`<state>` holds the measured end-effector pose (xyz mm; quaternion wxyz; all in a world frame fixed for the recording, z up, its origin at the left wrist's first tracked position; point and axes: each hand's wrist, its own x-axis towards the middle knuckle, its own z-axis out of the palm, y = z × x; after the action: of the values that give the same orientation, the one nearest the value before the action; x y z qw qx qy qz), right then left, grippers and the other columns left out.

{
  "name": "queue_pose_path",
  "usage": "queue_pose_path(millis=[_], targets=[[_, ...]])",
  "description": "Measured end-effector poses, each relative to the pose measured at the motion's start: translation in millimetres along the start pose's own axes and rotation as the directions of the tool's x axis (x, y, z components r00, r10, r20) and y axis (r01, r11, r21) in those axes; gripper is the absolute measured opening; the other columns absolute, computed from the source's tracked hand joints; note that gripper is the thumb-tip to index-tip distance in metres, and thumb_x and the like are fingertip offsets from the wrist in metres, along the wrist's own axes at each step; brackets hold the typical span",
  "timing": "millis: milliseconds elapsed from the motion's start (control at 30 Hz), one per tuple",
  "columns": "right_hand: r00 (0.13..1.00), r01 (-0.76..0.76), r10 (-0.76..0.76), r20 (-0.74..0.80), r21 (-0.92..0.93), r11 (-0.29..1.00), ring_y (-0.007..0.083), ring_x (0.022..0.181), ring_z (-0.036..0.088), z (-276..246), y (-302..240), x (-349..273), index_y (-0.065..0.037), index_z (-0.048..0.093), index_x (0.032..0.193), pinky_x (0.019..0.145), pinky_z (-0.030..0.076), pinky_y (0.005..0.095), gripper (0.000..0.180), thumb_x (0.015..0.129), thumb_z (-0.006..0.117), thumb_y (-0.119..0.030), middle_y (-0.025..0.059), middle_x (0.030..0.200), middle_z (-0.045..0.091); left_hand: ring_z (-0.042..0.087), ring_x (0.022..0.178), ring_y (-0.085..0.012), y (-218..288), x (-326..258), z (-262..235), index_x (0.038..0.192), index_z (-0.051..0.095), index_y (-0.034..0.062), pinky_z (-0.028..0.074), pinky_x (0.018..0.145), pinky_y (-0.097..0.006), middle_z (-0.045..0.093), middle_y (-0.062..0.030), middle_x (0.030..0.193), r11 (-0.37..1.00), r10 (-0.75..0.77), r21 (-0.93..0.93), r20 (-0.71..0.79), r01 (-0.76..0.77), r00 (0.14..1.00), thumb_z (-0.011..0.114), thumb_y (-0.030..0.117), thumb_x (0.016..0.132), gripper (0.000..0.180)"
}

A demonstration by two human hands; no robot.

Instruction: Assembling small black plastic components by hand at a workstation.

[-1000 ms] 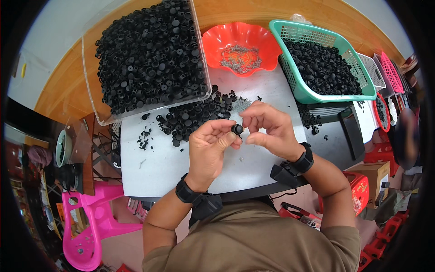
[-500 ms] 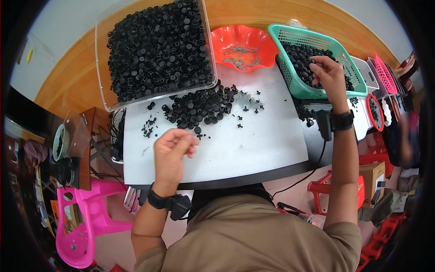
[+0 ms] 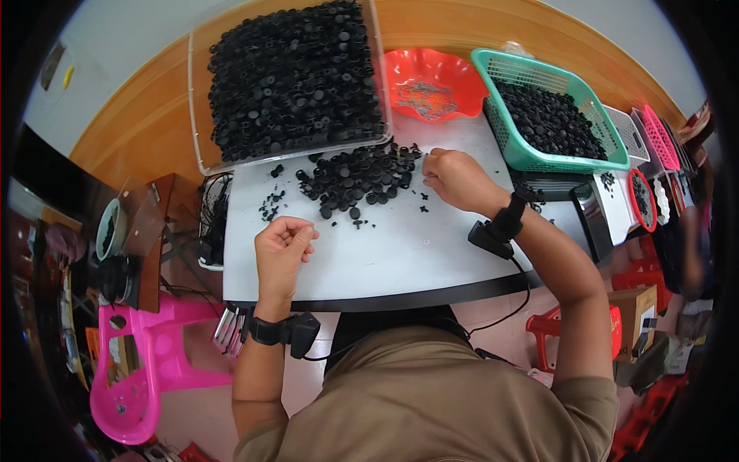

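Over the white work surface (image 3: 346, 266), my left hand (image 3: 282, 252) is closed, thumb against the curled fingers. Anything held there is hidden. My right hand (image 3: 459, 179) is closed too, its fingertips down at the right end of a loose pile of round black plastic caps (image 3: 356, 175). What it grips, if anything, cannot be seen. Small black cross-shaped pieces (image 3: 424, 208) lie just below its fingers. More tiny black parts (image 3: 272, 204) are scattered left of the pile, above my left hand.
A clear bin (image 3: 296, 85) of black caps stands at the back left. Beside it is a red wavy-edged bowl (image 3: 446, 61) of thin silver pins. A green basket (image 3: 500, 131) holds small black parts at the back right. A pink stool (image 3: 142, 385) stands on the floor, lower left.
My right hand has left the green basket and come leftward and down to the right end of the cap pile. My left hand stays closed in nearly the same place.
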<state>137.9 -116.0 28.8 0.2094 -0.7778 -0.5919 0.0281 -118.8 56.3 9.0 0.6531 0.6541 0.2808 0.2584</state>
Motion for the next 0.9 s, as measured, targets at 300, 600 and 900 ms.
queue_pose_path(millis=[300, 600, 900], targets=[[0.984, -0.149, 0.167, 0.064, -0.222, 0.964, 0.0365, 0.074, 0.06, 13, -1, 13, 0.001, 0.061, 0.073, 0.068, 0.047, 0.0442, 0.012, 0.07, 0.063, -0.01, 0.0198, 0.074, 0.061, 0.049, 0.054, -0.004, -4, 2, -21, 0.084, 0.061, 0.0004, 0.038, 0.046, -0.016, 0.063, -0.0052, 0.073, 0.999, 0.015, 0.05, -0.088, -0.011, 0.996, 0.061, 0.006, 0.083, 0.005], [0.967, -0.24, 0.254, 0.022, -0.26, 0.935, 0.0388, 0.067, 0.058, 13, -6, 18, 0.001, 0.059, 0.063, 0.06, 0.045, 0.0456, 0.007, 0.062, 0.054, -0.003, 0.0211, 0.067, 0.058, 0.049, 0.06, -0.0047, -7, 52, -48, 0.092, 0.062, -0.0021, 0.039, 0.054, -0.019, 0.06, -0.0018, 0.075, 0.94, 0.179, 0.318, -0.151, -0.124, 0.972, 0.06, 0.004, 0.082, 0.012], [0.978, -0.124, 0.128, -0.167, 0.037, 0.992, 0.0333, 0.057, 0.056, 4, -2, -13, 0.003, 0.053, 0.063, 0.054, 0.043, 0.0383, 0.002, 0.062, 0.055, 0.003, 0.0181, 0.061, 0.057, 0.049, 0.101, -0.0343, -20, 104, -37, 0.111, 0.056, -0.0033, 0.043, 0.084, -0.041, 0.052, -0.021, 0.109, 0.347, 0.509, 0.884, 0.102, -0.312, 0.855, 0.06, 0.001, 0.077, 0.035]])
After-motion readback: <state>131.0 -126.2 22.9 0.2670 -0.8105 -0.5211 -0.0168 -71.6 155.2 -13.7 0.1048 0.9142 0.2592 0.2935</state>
